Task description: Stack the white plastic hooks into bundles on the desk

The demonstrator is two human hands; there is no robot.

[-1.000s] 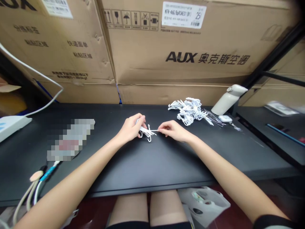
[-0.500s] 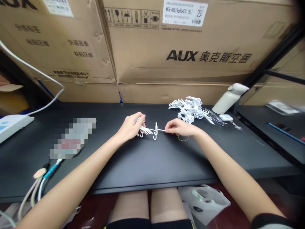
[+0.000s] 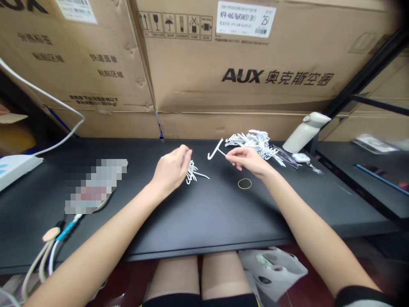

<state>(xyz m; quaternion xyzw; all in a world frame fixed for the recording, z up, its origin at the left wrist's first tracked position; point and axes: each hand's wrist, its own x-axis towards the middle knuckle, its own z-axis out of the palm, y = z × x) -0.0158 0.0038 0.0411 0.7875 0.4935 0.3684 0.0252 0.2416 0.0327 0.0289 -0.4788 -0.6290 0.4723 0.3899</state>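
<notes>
My left hand point(image 3: 172, 168) is closed around a bunch of thin white hooks point(image 3: 192, 172), whose curved ends stick out below and to the right of the fingers. One straight white stem among them points right. Between thumb and fingertips, my right hand point(image 3: 245, 160) pinches the end of a single white hook point(image 3: 217, 149), which has a crosspiece with a curled tip and is held above the desk, apart from the bunch. Just below the right hand, a yellow rubber band point(image 3: 244, 183) lies on the black desk point(image 3: 204, 213). Fingers hide most of the bunch.
A pile of white hooks point(image 3: 252, 140) lies at the back, beside a pale bottle point(image 3: 305, 133) and a small white case point(image 3: 300, 158). Large cartons point(image 3: 191, 96) line the back. On the left are a blurred-out flat object point(image 3: 97, 185), cables point(image 3: 65, 230) and a white box point(image 3: 19, 170).
The single hook has come away from the bunch and tilted, moving up and right with my right hand. The rubber band now shows fully. My left hand has shifted slightly left.
</notes>
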